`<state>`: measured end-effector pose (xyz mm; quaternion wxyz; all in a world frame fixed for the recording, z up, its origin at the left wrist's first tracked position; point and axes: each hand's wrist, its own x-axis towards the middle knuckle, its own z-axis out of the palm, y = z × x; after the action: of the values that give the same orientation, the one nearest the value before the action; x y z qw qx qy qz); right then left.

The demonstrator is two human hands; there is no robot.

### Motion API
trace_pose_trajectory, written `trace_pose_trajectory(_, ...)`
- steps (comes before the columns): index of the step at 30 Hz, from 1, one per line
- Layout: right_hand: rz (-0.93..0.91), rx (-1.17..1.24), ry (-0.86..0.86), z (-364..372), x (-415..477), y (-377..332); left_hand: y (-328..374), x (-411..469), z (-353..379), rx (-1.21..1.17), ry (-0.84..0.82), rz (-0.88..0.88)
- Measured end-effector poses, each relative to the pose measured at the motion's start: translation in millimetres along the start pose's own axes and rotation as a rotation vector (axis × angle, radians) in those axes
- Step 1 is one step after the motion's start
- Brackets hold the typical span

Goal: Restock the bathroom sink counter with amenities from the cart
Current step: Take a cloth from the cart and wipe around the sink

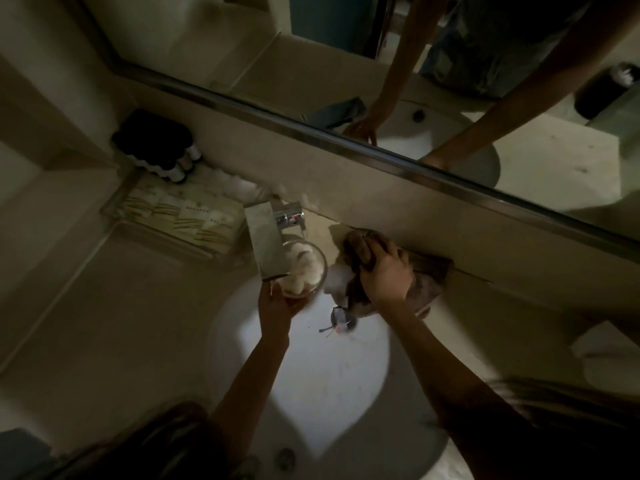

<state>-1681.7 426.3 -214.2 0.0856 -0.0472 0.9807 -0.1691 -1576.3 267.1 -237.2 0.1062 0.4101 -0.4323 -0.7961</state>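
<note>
My left hand (pixel 277 306) holds a small glass bowl (pixel 306 268) of white cotton balls over the back of the white sink basin (pixel 311 375), just under the steel faucet (pixel 268 242). To its right, my right hand (pixel 386 271) grips a brown cloth (pixel 360 251) bunched against the counter's back ledge behind the basin. On the counter at the left stands a clear tray (pixel 180 216) filled with cream amenity packets, with dark small bottles (pixel 162 154) with white caps and white cotton pads behind it.
The room is dim. A mirror (pixel 450 81) with a metal frame runs along the wall and reflects both my arms. The sink drain (pixel 341 322) lies below the cloth. A white folded item (pixel 602 351) sits at the right edge.
</note>
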Motion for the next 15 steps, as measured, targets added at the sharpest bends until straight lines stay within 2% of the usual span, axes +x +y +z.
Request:
trace_pose_trajectory(4, -0.061, -0.007, -0.011, 5, 2, -14, 0, -11, -39, 0.033, 0.092, -0.016)
trace_pose_trajectory(11, -0.378, -0.094, -0.192, 21, 9, -88, 7, -19, -70, 0.064, 0.166, 0.068)
trace_pose_trajectory(15, -0.449, -0.100, -0.220, 18, 13, -72, 7, -16, -69, 0.050, 0.162, 0.096)
